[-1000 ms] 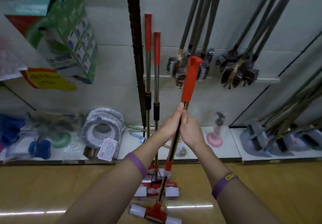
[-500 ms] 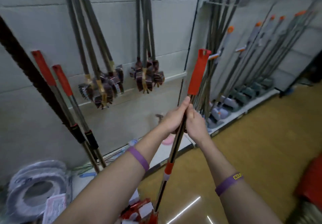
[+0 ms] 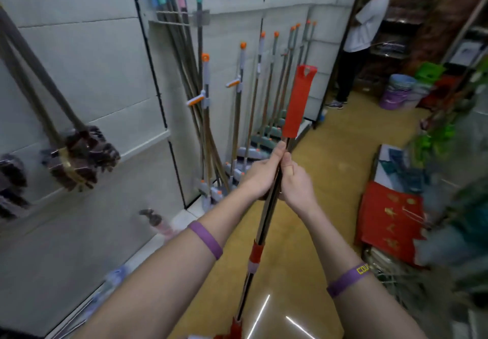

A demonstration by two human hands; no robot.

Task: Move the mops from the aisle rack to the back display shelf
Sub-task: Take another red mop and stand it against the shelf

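I hold a mop (image 3: 264,229) upright in front of me by its metal pole. Its red handle grip (image 3: 298,103) rises above my hands, and its red head shows at the bottom edge. My left hand (image 3: 262,172) and my right hand (image 3: 297,180) are both shut on the pole, side by side just under the red grip. Along the white wall panel on the left lean several mops with orange-tipped handles (image 3: 239,117).
Dark brushes (image 3: 79,156) hang on the left wall. Thin poles with coloured hooks (image 3: 179,22) hang from a rack. A person in a white shirt (image 3: 361,38) stands down the aisle. Stacked buckets (image 3: 400,92) and red packages (image 3: 390,222) crowd the right side.
The view has swung to the right along the aisle. The two red-handled mops against the wall have left the frame. Both hands still hold the same mop.
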